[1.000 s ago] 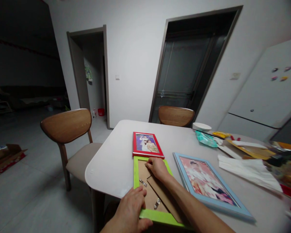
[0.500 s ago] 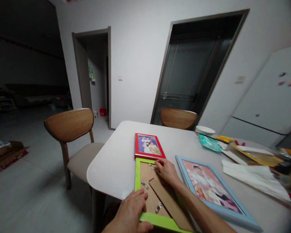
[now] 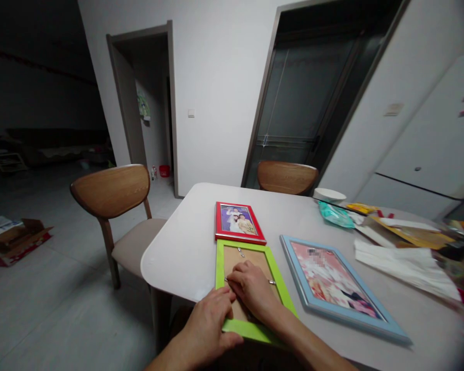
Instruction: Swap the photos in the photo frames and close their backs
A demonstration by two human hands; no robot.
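Note:
A green picture frame [image 3: 280, 281] lies face down near the table's front edge, its brown backing board [image 3: 255, 256] showing. My left hand [image 3: 213, 318] grips the frame's lower left corner, fingers over the left side and thumb at the bottom rail. Over the backing, my right hand [image 3: 257, 291] has its fingertips pinched at a small metal clip [image 3: 226, 280] on the left inner edge. One more metal clip [image 3: 241, 252] sits at the top edge, and another clip [image 3: 271, 282] at the right edge. My right hand and forearm cover the lower backing.
A red picture frame [image 3: 239, 238] with a photo touches the green one's far end. To the right lies a larger light blue frame [image 3: 355, 323]. Paper [image 3: 406, 268], a teal packet [image 3: 335, 214] and a white bowl [image 3: 330, 195] occupy the table's right side. A wooden chair [image 3: 112, 190] stands left.
My right hand has moved from the top right of the backing down and left to the left-edge clip. My left hand keeps its hold on the corner. The view has shifted slightly.

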